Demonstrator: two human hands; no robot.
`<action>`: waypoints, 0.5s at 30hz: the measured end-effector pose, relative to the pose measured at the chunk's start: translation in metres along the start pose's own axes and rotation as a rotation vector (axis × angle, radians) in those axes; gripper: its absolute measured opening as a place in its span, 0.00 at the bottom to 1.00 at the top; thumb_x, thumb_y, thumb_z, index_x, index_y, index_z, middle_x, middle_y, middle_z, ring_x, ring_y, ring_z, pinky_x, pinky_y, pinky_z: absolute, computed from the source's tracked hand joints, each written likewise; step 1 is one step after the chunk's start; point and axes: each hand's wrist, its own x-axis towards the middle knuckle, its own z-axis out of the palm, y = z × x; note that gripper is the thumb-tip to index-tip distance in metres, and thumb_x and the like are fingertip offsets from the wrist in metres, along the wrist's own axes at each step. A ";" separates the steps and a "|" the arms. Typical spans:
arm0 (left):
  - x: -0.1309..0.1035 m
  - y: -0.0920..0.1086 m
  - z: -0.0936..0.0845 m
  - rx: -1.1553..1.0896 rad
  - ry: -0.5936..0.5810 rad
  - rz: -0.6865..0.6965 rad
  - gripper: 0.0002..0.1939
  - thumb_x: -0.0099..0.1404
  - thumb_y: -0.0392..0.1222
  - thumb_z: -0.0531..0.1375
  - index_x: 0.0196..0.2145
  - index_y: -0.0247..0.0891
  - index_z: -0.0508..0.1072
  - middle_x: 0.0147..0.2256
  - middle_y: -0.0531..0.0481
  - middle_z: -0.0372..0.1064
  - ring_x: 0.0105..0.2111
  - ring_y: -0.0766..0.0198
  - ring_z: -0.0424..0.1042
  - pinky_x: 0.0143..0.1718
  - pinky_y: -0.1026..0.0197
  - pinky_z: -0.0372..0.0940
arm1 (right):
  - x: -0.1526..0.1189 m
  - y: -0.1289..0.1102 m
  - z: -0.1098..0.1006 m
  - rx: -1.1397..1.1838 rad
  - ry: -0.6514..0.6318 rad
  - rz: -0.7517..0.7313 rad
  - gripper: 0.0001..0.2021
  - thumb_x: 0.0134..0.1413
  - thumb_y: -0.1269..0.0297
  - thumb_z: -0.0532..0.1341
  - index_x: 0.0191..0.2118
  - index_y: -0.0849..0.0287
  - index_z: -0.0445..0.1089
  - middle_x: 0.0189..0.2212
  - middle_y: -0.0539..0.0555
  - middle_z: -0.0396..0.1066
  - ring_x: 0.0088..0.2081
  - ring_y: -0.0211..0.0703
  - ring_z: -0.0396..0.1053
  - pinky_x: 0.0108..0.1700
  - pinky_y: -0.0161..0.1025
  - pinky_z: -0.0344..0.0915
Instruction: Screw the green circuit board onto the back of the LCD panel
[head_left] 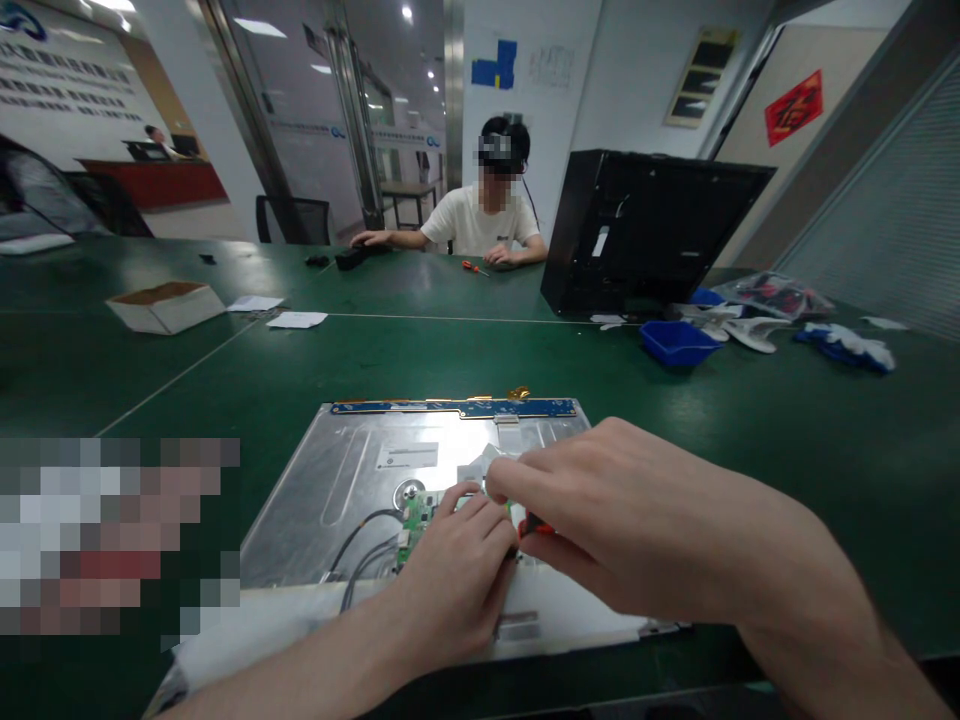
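Observation:
A flat metal panel (360,450) lies on the green table, with a blue circuit strip (450,408) along its far edge. On the panel is a green circuit board (412,520), with dark cables (367,560) running from its left side. My left hand (469,555) rests over the board, its fingers bent and close together; what they hold, if anything, is hidden. My right hand (600,510) is closed around a red and black tool (536,525), probably a screwdriver, just right of my left fingers. The tool's tip is hidden.
Across the green table (420,355) sits a person (487,215) near an orange screwdriver (472,267). A large black monitor housing (645,230) stands at the back right beside a blue tray (677,343) and gloves (847,345). An open box (169,310) is at the left.

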 end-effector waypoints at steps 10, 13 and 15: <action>-0.001 -0.005 0.009 0.031 0.037 0.005 0.09 0.67 0.35 0.52 0.42 0.37 0.71 0.44 0.44 0.72 0.50 0.51 0.66 0.55 0.44 0.54 | 0.003 -0.001 0.001 -0.025 0.015 0.038 0.06 0.57 0.65 0.61 0.39 0.56 0.63 0.29 0.48 0.73 0.30 0.42 0.70 0.27 0.37 0.53; -0.001 -0.004 0.010 0.061 0.037 -0.004 0.11 0.67 0.35 0.52 0.44 0.37 0.71 0.44 0.44 0.72 0.50 0.51 0.66 0.56 0.45 0.53 | 0.003 0.001 0.002 -0.043 0.023 0.048 0.05 0.57 0.68 0.60 0.38 0.56 0.63 0.28 0.47 0.72 0.28 0.41 0.70 0.26 0.37 0.51; -0.001 -0.005 0.011 0.058 0.034 -0.003 0.11 0.67 0.35 0.52 0.45 0.38 0.71 0.45 0.44 0.72 0.49 0.52 0.66 0.57 0.44 0.52 | 0.002 0.001 0.001 -0.028 0.015 0.028 0.06 0.55 0.71 0.60 0.38 0.56 0.62 0.28 0.47 0.72 0.28 0.40 0.69 0.26 0.36 0.51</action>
